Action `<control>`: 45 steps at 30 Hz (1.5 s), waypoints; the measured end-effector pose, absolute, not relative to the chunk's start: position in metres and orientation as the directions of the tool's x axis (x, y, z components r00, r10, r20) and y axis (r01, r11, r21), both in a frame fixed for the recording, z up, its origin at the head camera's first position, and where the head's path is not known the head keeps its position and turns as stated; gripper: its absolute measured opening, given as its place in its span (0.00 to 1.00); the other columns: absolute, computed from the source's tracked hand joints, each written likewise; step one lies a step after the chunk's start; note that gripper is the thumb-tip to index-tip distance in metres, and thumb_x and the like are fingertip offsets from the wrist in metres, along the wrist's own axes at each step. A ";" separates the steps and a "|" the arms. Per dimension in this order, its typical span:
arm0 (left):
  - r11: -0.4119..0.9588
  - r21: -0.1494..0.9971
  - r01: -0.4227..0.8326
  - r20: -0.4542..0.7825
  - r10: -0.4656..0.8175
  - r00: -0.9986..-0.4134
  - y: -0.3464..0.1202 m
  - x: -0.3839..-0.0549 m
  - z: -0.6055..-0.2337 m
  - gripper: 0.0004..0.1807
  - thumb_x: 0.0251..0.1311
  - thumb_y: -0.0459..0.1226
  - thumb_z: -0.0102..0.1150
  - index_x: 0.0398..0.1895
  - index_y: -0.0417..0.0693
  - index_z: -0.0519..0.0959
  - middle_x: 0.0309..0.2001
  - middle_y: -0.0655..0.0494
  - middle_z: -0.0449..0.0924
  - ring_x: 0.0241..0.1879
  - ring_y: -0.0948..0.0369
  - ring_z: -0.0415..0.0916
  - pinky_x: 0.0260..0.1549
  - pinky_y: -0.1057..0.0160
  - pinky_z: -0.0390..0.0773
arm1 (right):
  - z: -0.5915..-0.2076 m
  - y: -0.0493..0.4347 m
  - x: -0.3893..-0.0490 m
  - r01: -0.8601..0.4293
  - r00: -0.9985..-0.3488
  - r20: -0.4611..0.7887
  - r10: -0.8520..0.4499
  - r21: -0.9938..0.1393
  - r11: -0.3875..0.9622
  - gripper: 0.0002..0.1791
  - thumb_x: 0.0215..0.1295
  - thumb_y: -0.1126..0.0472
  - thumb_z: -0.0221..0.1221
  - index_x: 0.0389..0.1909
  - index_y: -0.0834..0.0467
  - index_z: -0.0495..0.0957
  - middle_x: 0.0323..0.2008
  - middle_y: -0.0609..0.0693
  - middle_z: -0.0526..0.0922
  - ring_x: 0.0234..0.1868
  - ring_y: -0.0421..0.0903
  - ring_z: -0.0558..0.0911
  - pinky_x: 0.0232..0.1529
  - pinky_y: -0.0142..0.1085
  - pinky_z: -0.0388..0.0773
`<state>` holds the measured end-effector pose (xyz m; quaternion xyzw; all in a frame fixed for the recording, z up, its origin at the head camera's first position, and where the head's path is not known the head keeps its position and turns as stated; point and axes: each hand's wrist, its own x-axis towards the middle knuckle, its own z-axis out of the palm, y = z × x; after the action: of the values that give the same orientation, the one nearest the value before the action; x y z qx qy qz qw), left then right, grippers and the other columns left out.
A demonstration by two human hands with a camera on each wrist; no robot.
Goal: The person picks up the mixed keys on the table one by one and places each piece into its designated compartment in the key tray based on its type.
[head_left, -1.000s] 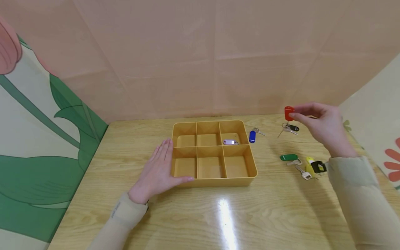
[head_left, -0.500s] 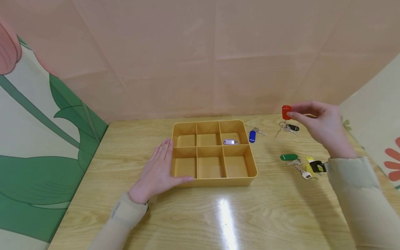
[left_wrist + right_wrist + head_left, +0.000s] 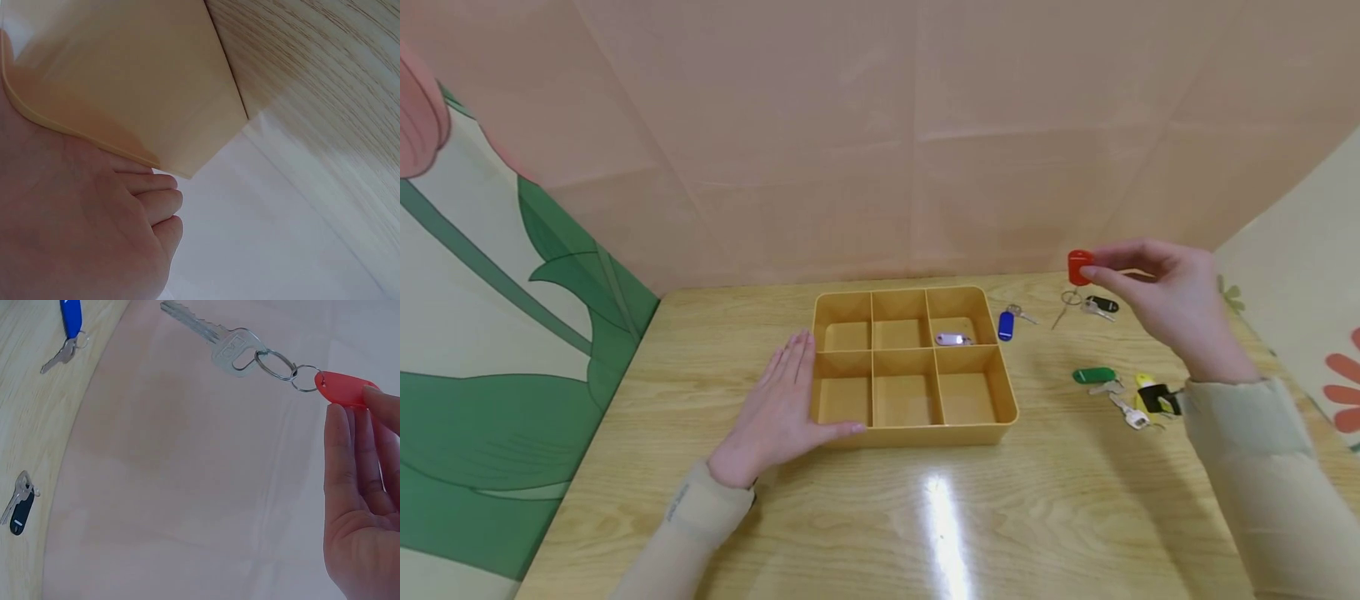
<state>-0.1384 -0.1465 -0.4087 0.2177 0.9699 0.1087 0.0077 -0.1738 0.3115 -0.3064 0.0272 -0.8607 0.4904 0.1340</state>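
My right hand (image 3: 1165, 292) pinches a red key tag (image 3: 1080, 267) between thumb and fingers, held up over the table. From the tag hang rings and a silver key (image 3: 234, 350), plain in the right wrist view. My left hand (image 3: 775, 408) lies with straight fingers along the left side of a tan six-compartment box (image 3: 917, 437), its thumb at the front edge. In the left wrist view the palm (image 3: 75, 219) touches the box's rim. A pale purple key tag (image 3: 952, 339) lies in the box's back right compartment.
Right of the box lies a blue key tag (image 3: 1006, 326) with a key. Farther right are a black tag (image 3: 1103, 304), a green tag (image 3: 1093, 376) and a yellow tag (image 3: 1145, 381) beside a black piece (image 3: 1157, 398), with keys. A pinkish wall covering stands behind the table (image 3: 880, 517).
My right hand has moved slightly left, carrying the red key tag and its hanging key away from the black tag. The left hand and the box look nearly unmoved.
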 end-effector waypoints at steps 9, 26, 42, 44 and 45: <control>0.885 0.213 0.415 0.020 0.421 -0.907 -0.148 -0.139 -0.407 0.75 0.47 0.85 0.38 0.81 0.35 0.38 0.81 0.43 0.29 0.79 0.51 0.29 0.76 0.54 0.35 | -0.300 0.301 -0.169 -0.189 -0.965 0.255 0.068 -0.846 0.499 0.18 0.63 0.57 0.72 0.50 0.63 0.85 0.42 0.45 0.88 0.41 0.38 0.86 0.41 0.22 0.81; 0.885 0.228 0.406 0.011 0.415 -0.910 -0.148 -0.136 -0.407 0.75 0.47 0.85 0.38 0.81 0.35 0.37 0.81 0.44 0.28 0.80 0.50 0.29 0.76 0.54 0.35 | -0.289 0.282 -0.154 -0.304 -0.939 0.343 0.012 -0.846 0.437 0.13 0.62 0.67 0.71 0.46 0.69 0.84 0.41 0.52 0.88 0.37 0.41 0.88 0.38 0.27 0.84; 0.887 0.220 0.406 0.014 0.413 -0.911 -0.148 -0.136 -0.407 0.75 0.47 0.85 0.38 0.81 0.35 0.38 0.81 0.43 0.29 0.80 0.50 0.30 0.76 0.54 0.35 | -0.283 0.265 -0.141 -0.412 -0.904 0.427 -0.016 -0.861 0.298 0.11 0.57 0.78 0.69 0.42 0.73 0.84 0.39 0.56 0.88 0.35 0.42 0.89 0.38 0.28 0.84; 0.885 0.221 0.410 0.018 0.416 -0.909 -0.148 -0.135 -0.407 0.75 0.47 0.85 0.39 0.81 0.35 0.38 0.81 0.43 0.29 0.80 0.50 0.31 0.76 0.54 0.35 | -0.282 0.263 -0.139 -0.424 -0.900 0.435 -0.021 -0.865 0.270 0.11 0.56 0.80 0.69 0.41 0.74 0.83 0.38 0.56 0.88 0.35 0.42 0.88 0.39 0.28 0.84; 0.884 0.223 0.412 0.020 0.418 -0.908 -0.148 -0.135 -0.407 0.75 0.47 0.85 0.39 0.81 0.35 0.38 0.81 0.44 0.29 0.80 0.50 0.31 0.76 0.54 0.35 | -0.282 0.262 -0.138 -0.427 -0.899 0.438 -0.024 -0.861 0.275 0.11 0.56 0.80 0.69 0.41 0.74 0.83 0.38 0.56 0.88 0.35 0.42 0.88 0.39 0.28 0.84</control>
<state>-0.1354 -0.1485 -0.4065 0.2138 0.9704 0.1115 0.0145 -0.1381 0.2615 -0.2820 0.1445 -0.7796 0.5844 0.1727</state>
